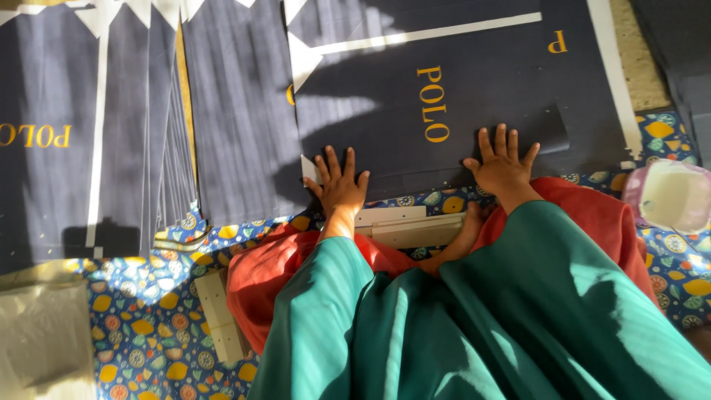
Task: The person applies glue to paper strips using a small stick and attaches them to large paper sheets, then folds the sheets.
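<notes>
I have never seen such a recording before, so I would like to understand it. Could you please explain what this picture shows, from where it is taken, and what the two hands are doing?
There is one picture, taken by a camera worn on a person's head and looking down, so you see that person's own arms in green sleeves.

Both hands lie flat, fingers spread, on a dark navy cardboard sheet with gold lettering. The left hand presses near the sheet's lower left corner; the right hand presses further right. Neither hand grips anything.

To the left lies a fanned stack of similar navy sheets. Everything rests on a patterned blue cloth. Pale cardboard strips lie between the arms, and a red cloth covers the lap.
</notes>
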